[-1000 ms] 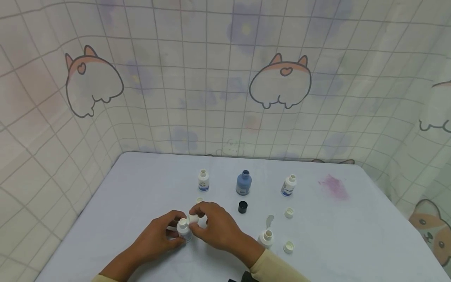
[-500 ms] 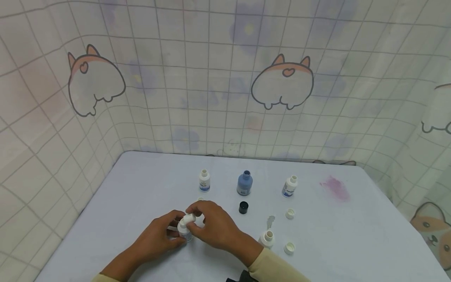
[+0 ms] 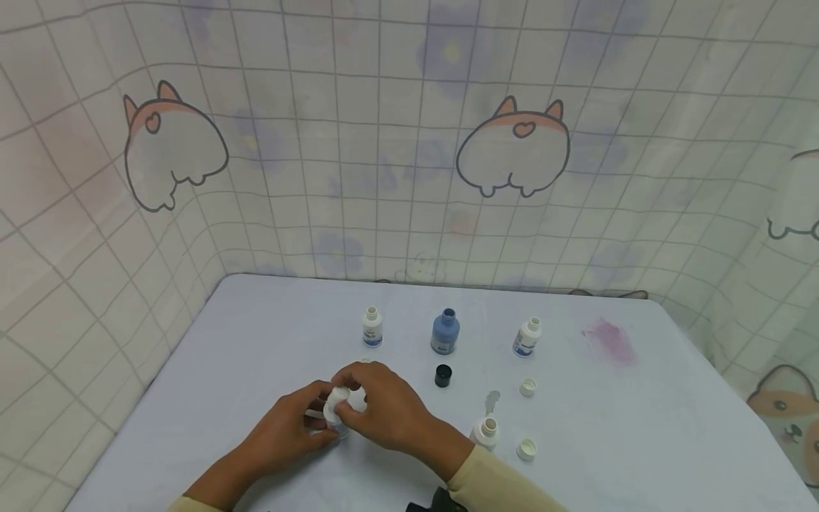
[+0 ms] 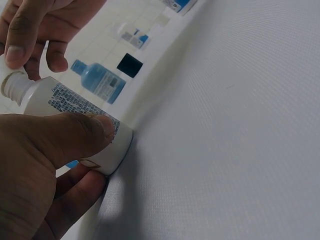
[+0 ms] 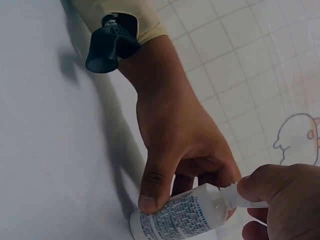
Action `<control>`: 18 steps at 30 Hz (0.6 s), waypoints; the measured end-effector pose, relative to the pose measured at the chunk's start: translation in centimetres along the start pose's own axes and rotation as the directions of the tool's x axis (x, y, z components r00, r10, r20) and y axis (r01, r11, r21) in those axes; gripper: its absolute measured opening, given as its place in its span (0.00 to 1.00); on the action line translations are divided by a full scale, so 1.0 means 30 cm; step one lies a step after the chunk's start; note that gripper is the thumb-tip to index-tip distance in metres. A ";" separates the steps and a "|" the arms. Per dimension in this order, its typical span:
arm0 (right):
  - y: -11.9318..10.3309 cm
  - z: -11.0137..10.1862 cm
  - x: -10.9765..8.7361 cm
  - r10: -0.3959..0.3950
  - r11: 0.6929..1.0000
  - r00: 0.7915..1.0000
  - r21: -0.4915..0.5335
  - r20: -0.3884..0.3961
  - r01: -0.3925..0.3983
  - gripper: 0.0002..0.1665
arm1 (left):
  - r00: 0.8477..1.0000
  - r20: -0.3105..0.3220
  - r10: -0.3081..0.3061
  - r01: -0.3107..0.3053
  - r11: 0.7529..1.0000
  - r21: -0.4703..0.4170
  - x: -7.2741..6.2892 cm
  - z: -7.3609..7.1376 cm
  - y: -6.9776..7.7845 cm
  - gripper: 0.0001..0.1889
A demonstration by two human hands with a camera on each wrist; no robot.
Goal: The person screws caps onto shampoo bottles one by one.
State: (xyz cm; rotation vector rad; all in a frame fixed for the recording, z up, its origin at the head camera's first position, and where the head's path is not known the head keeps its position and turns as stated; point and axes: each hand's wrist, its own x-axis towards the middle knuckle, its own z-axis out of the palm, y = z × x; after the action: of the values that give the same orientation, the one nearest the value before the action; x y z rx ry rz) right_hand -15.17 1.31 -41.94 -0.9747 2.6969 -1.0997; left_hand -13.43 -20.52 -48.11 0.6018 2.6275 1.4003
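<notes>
In the head view, my left hand (image 3: 281, 435) holds a small white bottle (image 3: 333, 414) upright on the table, thumb on one side and fingers on the other. Its printed label shows in the left wrist view, above my thumb (image 4: 85, 132). Between thumb and index finger, my right hand (image 3: 387, 411) pinches a white screw cap (image 3: 340, 395) at the bottle's mouth. Part of the threaded neck (image 4: 17, 86) shows below the cap. The right wrist view has the cap (image 5: 250, 204) mostly covered by my right fingers.
Uncapped bottles stand around: a white one (image 3: 372, 329), a blue one (image 3: 444, 334) and another white one (image 3: 527, 339) at the back, one more (image 3: 485, 432) by my right forearm. A black cap (image 3: 443, 375) and white caps (image 3: 527, 387) lie between. A pink stain (image 3: 611, 341) marks the right.
My right hand has brought the white cap leftward from beside the bottle, tilted over its mouth, and down onto the neck. My left hand keeps its hold on the bottle.
</notes>
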 end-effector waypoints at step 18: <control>-0.001 0.000 0.010 -0.102 0.987 0.994 -0.124 0.038 0.106 0.17 | 1.000 -0.008 0.018 -0.018 1.000 0.022 -0.004 -0.001 0.002 0.29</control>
State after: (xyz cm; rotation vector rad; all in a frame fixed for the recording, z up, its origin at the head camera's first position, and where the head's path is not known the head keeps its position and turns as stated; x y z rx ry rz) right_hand -15.39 1.14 -41.87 -1.1533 2.7468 -0.9310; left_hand -13.31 -20.55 -48.05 0.6251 2.6532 1.3835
